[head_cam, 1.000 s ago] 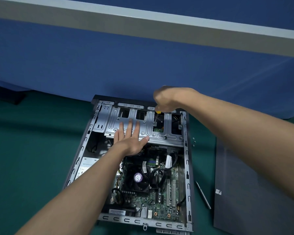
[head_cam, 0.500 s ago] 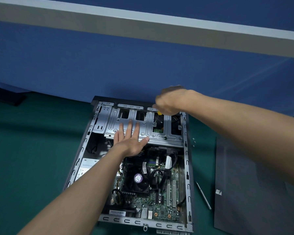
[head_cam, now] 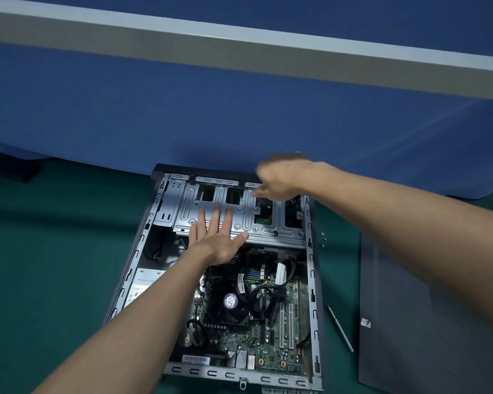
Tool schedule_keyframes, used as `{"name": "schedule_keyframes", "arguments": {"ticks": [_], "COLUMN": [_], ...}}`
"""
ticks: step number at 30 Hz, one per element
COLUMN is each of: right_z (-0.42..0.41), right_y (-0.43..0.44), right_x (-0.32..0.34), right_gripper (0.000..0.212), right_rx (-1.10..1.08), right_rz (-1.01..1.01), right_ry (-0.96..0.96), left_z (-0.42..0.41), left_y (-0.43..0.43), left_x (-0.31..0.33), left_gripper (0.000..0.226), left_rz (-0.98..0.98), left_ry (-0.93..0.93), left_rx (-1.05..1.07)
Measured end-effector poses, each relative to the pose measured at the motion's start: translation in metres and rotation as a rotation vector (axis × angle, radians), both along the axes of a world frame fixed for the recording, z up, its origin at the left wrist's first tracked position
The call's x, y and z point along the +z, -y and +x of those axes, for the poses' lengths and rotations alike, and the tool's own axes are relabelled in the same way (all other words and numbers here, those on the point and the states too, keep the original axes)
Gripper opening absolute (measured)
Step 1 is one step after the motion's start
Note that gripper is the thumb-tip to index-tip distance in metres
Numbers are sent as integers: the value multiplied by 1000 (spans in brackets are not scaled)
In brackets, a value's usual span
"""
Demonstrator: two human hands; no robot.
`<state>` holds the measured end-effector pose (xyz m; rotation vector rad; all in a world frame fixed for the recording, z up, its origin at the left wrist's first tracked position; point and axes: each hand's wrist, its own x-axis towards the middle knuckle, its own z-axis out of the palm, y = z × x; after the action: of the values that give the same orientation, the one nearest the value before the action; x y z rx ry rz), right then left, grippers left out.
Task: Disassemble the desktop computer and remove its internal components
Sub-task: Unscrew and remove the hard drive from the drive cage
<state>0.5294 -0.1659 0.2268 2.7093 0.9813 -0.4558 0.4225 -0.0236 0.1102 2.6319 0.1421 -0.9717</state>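
An open desktop computer case [head_cam: 313, 282] lies flat on a green mat. Its silver drive cage [head_cam: 268, 233] spans the far end, and the motherboard [head_cam: 268, 342] with a black CPU fan [head_cam: 230, 304] fills the near half. My left hand [head_cam: 215, 237] lies flat on the cage, fingers spread and holding nothing. My right hand [head_cam: 282, 180] is blurred above the cage's far right opening, closed around a screwdriver whose yellow handle barely shows under the fist. The shaft points down into the opening.
The removed dark side panel [head_cam: 427, 322] lies to the right of the case. A thin grey tool [head_cam: 340, 328] lies between them, and small loose screws [head_cam: 323, 239] sit on the mat. A blue partition stands just behind the case. A power supply [head_cam: 145, 282] sits at the case's left.
My right hand has shifted slightly right and is blurred with motion over the cage opening. My left hand has stayed flat on the cage.
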Motion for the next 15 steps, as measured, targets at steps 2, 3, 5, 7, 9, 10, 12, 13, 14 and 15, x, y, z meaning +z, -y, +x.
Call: {"name": "schedule_keyframes", "arguments": {"ticks": [2, 3, 5, 7, 9, 10, 12, 13, 14, 15], "right_z": [-1, -1, -3, -4, -4, -4, -1, -1, -1, -2], "right_y": [-2, -4, -8, -9, -8, -8, -8, -8, -7, -7], "right_x": [-3, -3, -2, 1, 4, 7, 8, 9, 7, 5], "right_gripper": [48, 44, 32, 29, 29, 27, 17, 15, 13, 8], "right_rx": [-58, -72, -82, -71, -44, -38, -42, -38, -45, -48], "right_rz": [-17, -35, -45, -39, -2, 23, 65, 69, 54, 27], "right_ry": [23, 20, -3, -27, -16, -18, -48, -75, -97, -106], "left_z": [0, 0, 0, -1, -1, 0, 0, 0, 0, 0], "left_y": [0, 0, 0, 0, 0, 0, 0, 0, 0, 0], "left_x": [0, 0, 0, 0, 0, 0, 0, 0, -1, -1], "left_gripper": [74, 74, 75, 75, 75, 75, 75, 75, 75, 75], "left_rz": [-1, -4, -12, -13, -9, -8, -12, -14, -13, -12], "left_ry": [3, 3, 2, 5, 5, 4, 3, 4, 6, 7], "left_rx": [1, 2, 5, 5, 3, 2, 3, 4, 5, 5]}}
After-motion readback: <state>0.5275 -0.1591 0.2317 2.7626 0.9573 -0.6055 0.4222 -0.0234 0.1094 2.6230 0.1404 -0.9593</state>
